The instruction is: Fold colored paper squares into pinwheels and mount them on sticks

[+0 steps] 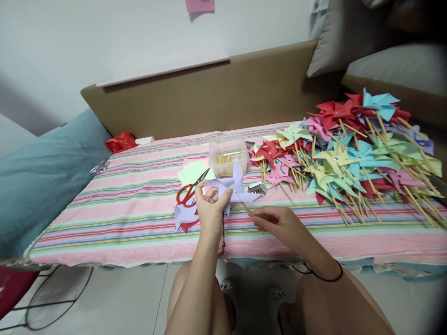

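My left hand [211, 200] is closed on a lilac paper pinwheel [236, 184], its thumb pressed near the middle of the folded blades. My right hand [272, 219] pinches a thin wooden stick [247, 209] that runs up behind the pinwheel; where the two join is hidden. Just left of the left hand lie red-handled scissors [186, 194] on pale green paper [192, 172], with lilac cut paper [185, 215] below them. Behind the pinwheel stands a clear plastic box [228, 145] with wooden sticks in it. A small container of metal pieces [258, 188] sits right of the pinwheel.
A large heap of finished pinwheels [349, 158] in several colours covers the right of the striped cloth [139, 223]. At the far left are a red plastic bundle [121, 142], a white roll [144, 140] and a teal cushion [52, 177]. A brown backrest [195, 102] rises behind.
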Demonstrator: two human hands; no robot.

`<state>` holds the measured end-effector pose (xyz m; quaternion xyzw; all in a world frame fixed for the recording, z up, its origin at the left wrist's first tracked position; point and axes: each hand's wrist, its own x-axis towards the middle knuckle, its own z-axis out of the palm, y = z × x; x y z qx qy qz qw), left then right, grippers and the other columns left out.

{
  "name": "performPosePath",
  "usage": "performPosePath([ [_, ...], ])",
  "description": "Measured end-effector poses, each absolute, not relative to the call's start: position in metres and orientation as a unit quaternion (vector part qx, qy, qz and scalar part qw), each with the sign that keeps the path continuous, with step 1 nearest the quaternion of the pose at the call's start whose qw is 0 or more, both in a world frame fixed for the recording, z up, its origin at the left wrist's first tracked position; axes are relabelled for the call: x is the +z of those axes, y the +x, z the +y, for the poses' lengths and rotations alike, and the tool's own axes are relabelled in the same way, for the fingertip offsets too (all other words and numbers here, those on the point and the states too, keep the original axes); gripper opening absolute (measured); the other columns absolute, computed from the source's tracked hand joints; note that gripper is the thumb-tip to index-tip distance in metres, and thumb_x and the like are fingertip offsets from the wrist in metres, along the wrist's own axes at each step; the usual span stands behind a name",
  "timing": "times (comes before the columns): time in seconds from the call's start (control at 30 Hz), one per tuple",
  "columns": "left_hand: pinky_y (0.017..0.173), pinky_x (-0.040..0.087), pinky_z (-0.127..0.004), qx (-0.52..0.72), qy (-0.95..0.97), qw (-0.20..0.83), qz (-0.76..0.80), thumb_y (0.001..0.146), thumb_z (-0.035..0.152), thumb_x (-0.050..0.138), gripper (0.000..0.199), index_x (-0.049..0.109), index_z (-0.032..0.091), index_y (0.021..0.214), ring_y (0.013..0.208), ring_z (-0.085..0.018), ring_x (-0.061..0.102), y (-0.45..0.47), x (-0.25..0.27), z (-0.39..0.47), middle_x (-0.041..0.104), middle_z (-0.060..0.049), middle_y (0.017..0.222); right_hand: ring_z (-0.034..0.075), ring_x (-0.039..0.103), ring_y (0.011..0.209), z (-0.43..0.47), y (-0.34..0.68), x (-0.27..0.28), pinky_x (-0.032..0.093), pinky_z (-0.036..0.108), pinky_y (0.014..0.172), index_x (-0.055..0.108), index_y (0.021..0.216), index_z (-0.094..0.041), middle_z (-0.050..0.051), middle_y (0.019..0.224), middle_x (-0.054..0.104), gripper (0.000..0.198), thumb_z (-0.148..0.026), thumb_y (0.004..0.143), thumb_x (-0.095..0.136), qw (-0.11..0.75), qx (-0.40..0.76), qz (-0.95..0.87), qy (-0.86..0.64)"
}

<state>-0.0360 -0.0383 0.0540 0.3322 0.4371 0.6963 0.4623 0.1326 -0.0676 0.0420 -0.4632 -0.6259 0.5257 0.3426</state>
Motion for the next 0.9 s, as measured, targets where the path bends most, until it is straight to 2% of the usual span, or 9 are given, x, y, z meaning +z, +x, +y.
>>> performPosePath([
  [0.1, 0.057, 0.046, -0.019, 0.688, 0.311, 0.465, 0.462, 0.054, 0.018, 0.082, 0.060, 0.042, 0.022, 0.098, 0.060, -0.010, 0.062, -0.034, 0.053, -0.039, 0.061, 0.006, 0.069, 0.017, 0.061, 0.067, -0.066, 0.135, 0.036, 0.050, 0.028, 0.062, 0.074, 0.088, -0.015, 0.005, 0.073, 0.069, 0.034, -0.046, 0.079, 0.063, 0.337, 0.553, -0.601, -0.467],
  [0.23, 0.049, 0.040, -0.018, 0.652, 0.287, 0.515, 0.476, 0.062, 0.031, 0.078, 0.049, 0.051, 0.018, 0.101, 0.055, -0.008, 0.058, -0.037, 0.054, -0.039, 0.065, 0.000, 0.076, 0.016, 0.060, 0.067, -0.063, 0.139, 0.031, 0.050, 0.028, 0.062, 0.074, 0.086, -0.015, 0.005, 0.072, 0.067, 0.037, -0.049, 0.074, 0.068, 0.369, 0.577, -0.550, -0.478],
  [0.37, 0.047, 0.038, -0.017, 0.630, 0.285, 0.551, 0.467, 0.061, 0.032, 0.079, 0.045, 0.057, 0.015, 0.097, 0.049, -0.005, 0.051, -0.043, 0.054, -0.038, 0.058, 0.004, 0.062, 0.013, 0.055, 0.060, -0.061, 0.142, 0.030, 0.046, 0.025, 0.056, 0.073, 0.081, -0.013, 0.003, 0.063, 0.063, 0.037, -0.048, 0.072, 0.070, 0.366, 0.577, -0.547, -0.484],
  [0.47, 0.047, 0.039, -0.017, 0.618, 0.285, 0.569, 0.463, 0.058, 0.032, 0.081, 0.046, 0.057, 0.014, 0.093, 0.046, -0.005, 0.049, -0.045, 0.054, -0.038, 0.053, 0.006, 0.055, 0.012, 0.051, 0.058, -0.060, 0.143, 0.029, 0.042, 0.025, 0.053, 0.074, 0.083, -0.012, 0.002, 0.061, 0.060, 0.036, -0.047, 0.074, 0.069, 0.360, 0.561, -0.562, -0.490],
  [0.67, 0.055, 0.052, -0.022, 0.605, 0.273, 0.584, 0.467, 0.048, 0.028, 0.086, 0.050, 0.054, 0.015, 0.084, 0.056, -0.009, 0.059, -0.042, 0.053, -0.038, 0.064, 0.002, 0.067, 0.012, 0.047, 0.055, -0.060, 0.141, 0.025, 0.039, 0.027, 0.051, 0.075, 0.085, -0.012, 0.001, 0.057, 0.056, 0.036, -0.046, 0.074, 0.068, 0.355, 0.562, -0.574, -0.479],
  [0.9, 0.054, 0.053, -0.021, 0.619, 0.270, 0.582, 0.454, 0.045, 0.027, 0.087, 0.055, 0.051, 0.016, 0.086, 0.054, -0.007, 0.059, -0.041, 0.052, -0.037, 0.063, 0.005, 0.065, 0.012, 0.046, 0.055, -0.060, 0.141, 0.027, 0.039, 0.027, 0.052, 0.073, 0.076, -0.013, 0.001, 0.058, 0.054, 0.035, -0.047, 0.073, 0.070, 0.364, 0.611, -0.549, -0.439],
])
